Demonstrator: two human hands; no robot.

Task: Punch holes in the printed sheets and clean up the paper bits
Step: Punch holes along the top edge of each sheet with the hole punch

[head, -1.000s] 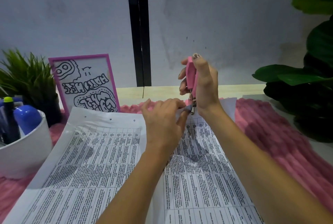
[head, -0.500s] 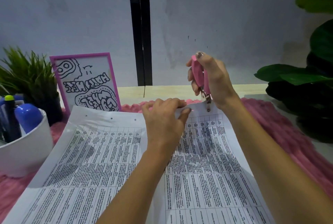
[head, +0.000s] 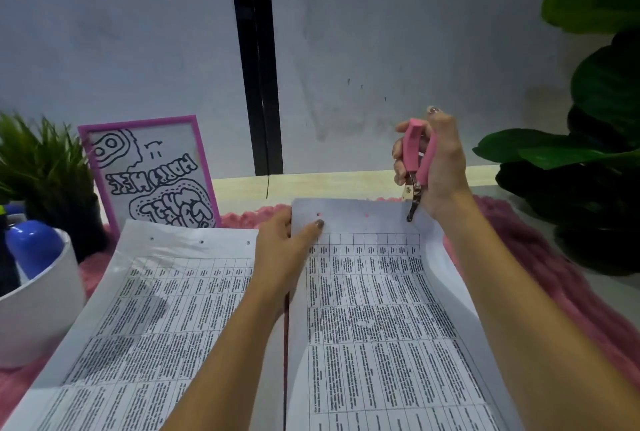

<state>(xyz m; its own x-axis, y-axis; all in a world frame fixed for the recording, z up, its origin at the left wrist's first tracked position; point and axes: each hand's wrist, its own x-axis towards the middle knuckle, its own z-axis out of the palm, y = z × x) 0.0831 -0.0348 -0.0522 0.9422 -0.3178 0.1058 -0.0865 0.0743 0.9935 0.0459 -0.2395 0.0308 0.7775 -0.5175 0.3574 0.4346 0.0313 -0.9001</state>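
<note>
Two printed sheets of table text lie side by side on a pink fluffy mat (head: 540, 257). The left sheet (head: 145, 309) has three holes along its top margin. The right sheet (head: 381, 309) shows two holes near its top edge. My left hand (head: 287, 243) holds the right sheet's top left corner, thumb on top of the paper. My right hand (head: 440, 167) grips a pink hole punch (head: 417, 160) upright, its metal jaw at the sheet's top edge toward the right corner.
A white bowl (head: 38, 312) with blue pens stands at the left edge. Behind it are a small grassy plant (head: 38, 160) and a pink-framed drawing (head: 152, 170). A large-leaved plant (head: 588, 153) fills the right side. A grey wall stands behind the desk.
My right hand has carried the punch rightward along the right sheet's top edge. My left hand has shifted left to the sheet's corner, and two holes now show in the margin.
</note>
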